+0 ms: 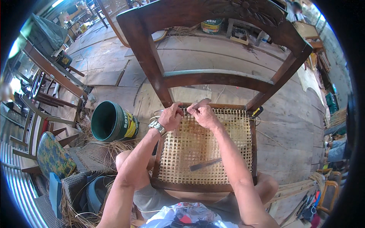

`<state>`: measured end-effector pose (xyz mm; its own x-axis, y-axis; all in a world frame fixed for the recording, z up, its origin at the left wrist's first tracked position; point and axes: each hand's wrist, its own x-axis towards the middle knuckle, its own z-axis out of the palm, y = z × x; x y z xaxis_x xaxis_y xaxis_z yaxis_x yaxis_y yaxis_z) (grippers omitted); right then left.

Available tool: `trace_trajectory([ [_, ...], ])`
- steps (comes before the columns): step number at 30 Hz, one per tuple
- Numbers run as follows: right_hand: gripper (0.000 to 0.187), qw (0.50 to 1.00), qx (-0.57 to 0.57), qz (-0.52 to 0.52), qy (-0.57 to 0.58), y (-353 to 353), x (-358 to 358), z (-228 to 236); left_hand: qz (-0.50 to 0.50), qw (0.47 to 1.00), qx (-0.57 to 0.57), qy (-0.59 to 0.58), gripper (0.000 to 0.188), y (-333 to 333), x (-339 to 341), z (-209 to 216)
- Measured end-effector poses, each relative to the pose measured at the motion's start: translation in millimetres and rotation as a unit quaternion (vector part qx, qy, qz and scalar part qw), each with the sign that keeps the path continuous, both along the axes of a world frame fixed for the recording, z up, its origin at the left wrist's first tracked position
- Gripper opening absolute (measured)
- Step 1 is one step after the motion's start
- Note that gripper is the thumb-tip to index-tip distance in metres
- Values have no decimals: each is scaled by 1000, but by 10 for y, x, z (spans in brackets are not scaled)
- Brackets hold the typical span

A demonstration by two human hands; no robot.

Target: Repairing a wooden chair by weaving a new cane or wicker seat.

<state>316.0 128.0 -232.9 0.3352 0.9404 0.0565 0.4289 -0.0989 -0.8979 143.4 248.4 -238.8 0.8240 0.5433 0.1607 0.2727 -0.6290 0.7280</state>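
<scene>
Cane lattice seat (201, 140), dark carved frame (213, 79)

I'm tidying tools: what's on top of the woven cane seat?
A flat, dark strip lies on the woven cane seat. Anything beneath the left hand, right hand and right forearm is hidden.

Your chair (218, 79) stands upright on the floor, its seat towards you and its back at the far side. The frame is dark brown wood, with flower carving on the top rail (243, 13). The seat (194, 135) is an open lattice of pale cane, browner towards the rear. A dark flat strip (204, 164) lies slantwise on it, nearer the front edge. You grip a short brownish tool (203, 102) by the rear edge.
</scene>
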Motion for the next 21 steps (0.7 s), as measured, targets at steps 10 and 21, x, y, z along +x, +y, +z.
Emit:
trace_trajectory([
  [10, 49, 999, -30, -34, 22, -66, -1, 66, -47, 996, -70, 30, 35, 81, -164, 67],
  [21, 50, 996, -46, -62, -35, -167, 227, -154, -65, 985, 101, 126, 105, -305, 286, 238],
])
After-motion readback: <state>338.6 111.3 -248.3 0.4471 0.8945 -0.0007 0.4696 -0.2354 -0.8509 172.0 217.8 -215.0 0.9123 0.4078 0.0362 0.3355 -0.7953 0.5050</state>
